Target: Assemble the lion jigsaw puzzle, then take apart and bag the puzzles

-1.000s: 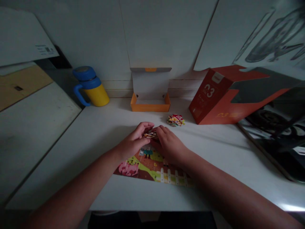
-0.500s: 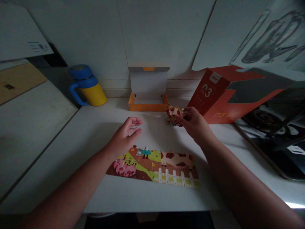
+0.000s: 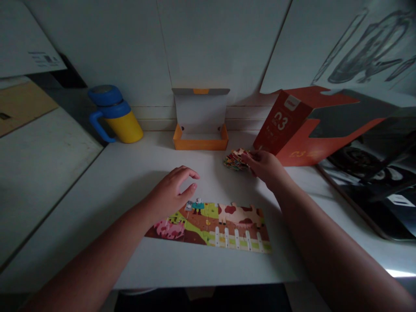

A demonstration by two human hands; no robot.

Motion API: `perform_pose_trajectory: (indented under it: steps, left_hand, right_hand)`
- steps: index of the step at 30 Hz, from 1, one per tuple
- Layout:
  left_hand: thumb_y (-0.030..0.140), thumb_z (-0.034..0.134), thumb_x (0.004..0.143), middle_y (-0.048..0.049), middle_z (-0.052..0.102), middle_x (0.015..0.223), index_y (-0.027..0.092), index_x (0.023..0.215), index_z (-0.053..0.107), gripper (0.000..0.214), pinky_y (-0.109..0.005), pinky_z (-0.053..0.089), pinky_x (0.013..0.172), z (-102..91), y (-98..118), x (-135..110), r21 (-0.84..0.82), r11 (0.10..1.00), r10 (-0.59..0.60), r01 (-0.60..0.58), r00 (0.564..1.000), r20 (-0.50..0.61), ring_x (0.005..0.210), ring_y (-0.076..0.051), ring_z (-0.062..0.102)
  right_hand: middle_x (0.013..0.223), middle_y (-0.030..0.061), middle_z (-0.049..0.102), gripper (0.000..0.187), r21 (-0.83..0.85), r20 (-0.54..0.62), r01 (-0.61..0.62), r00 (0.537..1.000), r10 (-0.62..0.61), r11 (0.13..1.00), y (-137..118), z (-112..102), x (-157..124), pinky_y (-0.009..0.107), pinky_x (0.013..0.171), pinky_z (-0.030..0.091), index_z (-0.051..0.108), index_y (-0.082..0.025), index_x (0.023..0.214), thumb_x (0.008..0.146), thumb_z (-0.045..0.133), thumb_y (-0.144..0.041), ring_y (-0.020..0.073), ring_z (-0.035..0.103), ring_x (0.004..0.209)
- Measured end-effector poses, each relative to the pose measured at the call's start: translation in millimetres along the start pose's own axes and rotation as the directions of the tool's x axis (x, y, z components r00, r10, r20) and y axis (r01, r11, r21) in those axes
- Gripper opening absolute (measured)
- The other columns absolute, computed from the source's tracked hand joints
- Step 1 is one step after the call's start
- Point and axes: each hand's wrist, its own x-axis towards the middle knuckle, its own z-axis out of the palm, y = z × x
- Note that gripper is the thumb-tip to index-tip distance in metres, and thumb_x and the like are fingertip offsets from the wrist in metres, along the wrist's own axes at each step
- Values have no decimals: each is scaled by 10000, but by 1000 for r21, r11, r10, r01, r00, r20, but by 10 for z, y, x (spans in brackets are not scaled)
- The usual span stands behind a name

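Observation:
A partly joined jigsaw puzzle point(image 3: 211, 225) lies flat on the white table, its picture showing a spotted cow, a white fence and a pink animal. My left hand point(image 3: 177, 188) hovers over its upper left edge, fingers curved and apart, with nothing in them. Farther back, my right hand point(image 3: 261, 164) has its thumb and fingers closed on puzzle pieces at the right side of a small heap of puzzle pieces point(image 3: 234, 159). The fingertips partly hide what they grip, so I cannot tell how many pieces are held.
An open orange box point(image 3: 200, 144) with its lid raised stands against the wall behind the heap. A red carton point(image 3: 292, 125) stands at the right, beside a black appliance point(image 3: 373, 186). At the back left is a yellow and blue mug point(image 3: 120, 119).
My right hand has moved down slightly, bringing the pieces from above the heap onto it. My left hand has shifted a little right and toward me, its fingers more bent.

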Motion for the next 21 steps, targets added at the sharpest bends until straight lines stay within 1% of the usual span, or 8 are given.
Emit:
perform_pose_trajectory:
  steps: [3, 5, 8, 11, 14, 16, 17, 21]
  left_hand:
    - [248, 606, 1007, -69, 680, 1212, 237, 1183, 644, 180, -453, 497, 1100, -52, 4, -17, 72, 995, 66, -69, 997, 42, 1192, -244, 631]
    - [341, 673, 995, -86, 670, 1268, 242, 1224, 649, 251, -454, 486, 1122, -100, 23, -47, 95, 989, 101, -114, 986, 132, 1234, -258, 616]
    - [541, 847, 840, -124, 607, 1459, 250, 1346, 644, 618, -471, 439, 1198, -166, 74, -115, 90, 985, 110, -147, 938, 330, 1387, -313, 547]
    - [674, 927, 653, -149, 357, 1726, 256, 1532, 547, 1045, -525, 309, 1301, -183, 150, -187, 99, 982, 92, -164, 857, 507, 1603, -396, 301]
    - [723, 914, 619, -123, 95, 1816, 292, 1668, 377, 1255, -586, 213, 1332, -143, 245, -243, 138, 975, 47, -172, 774, 631, 1662, -430, 103]
    - [714, 889, 671, -100, 19, 1818, 335, 1702, 291, 1251, -619, 174, 1334, -106, 305, -265, 169, 971, 15, -171, 746, 666, 1665, -435, 58]
    - [697, 869, 716, -92, 0, 1817, 351, 1707, 266, 1210, -628, 161, 1334, -89, 327, -272, 183, 968, 6, -172, 743, 670, 1666, -432, 48]
    - [637, 760, 884, -94, -15, 1810, 348, 1711, 256, 1010, -625, 162, 1335, -13, 333, -277, 227, 956, -1, -186, 773, 635, 1667, -413, 45]
  right_hand:
    - [733, 91, 716, 600, -164, 3, 47, 999, -47, 985, -15, -22, 11, 309, 556, 346, 776, -187, 989, 932, 568, -746, 202, 607, 612]
    - [818, 125, 753, 632, -254, 4, 78, 997, -80, 964, -24, -35, 17, 319, 605, 380, 781, -196, 993, 960, 511, -766, 243, 673, 713]
    - [925, 165, 786, 624, -366, -36, 75, 995, -94, 927, -51, -58, 1, 339, 672, 419, 774, -193, 1058, 1004, 465, -733, 296, 730, 843]
    - [1046, 205, 790, 599, -451, -118, 57, 985, -123, 891, -97, -78, -58, 359, 731, 448, 725, -145, 1192, 1026, 483, -668, 328, 744, 940]
    - [1046, 201, 783, 599, -472, -166, 101, 965, -201, 876, -156, -96, -142, 366, 746, 460, 674, -128, 1253, 1029, 491, -653, 331, 732, 962]
    - [1010, 178, 772, 562, -470, -186, 157, 944, -272, 869, -197, -113, -194, 364, 736, 454, 673, -147, 1216, 1033, 482, -644, 316, 714, 934]
    - [1002, 170, 764, 535, -468, -198, 186, 931, -307, 864, -218, -124, -215, 362, 732, 449, 675, -155, 1188, 1036, 483, -631, 306, 703, 919]
    - [978, 138, 737, 416, -452, -235, 287, 875, -424, 844, -287, -172, -267, 348, 718, 423, 680, -179, 1091, 1048, 498, -551, 267, 658, 871]
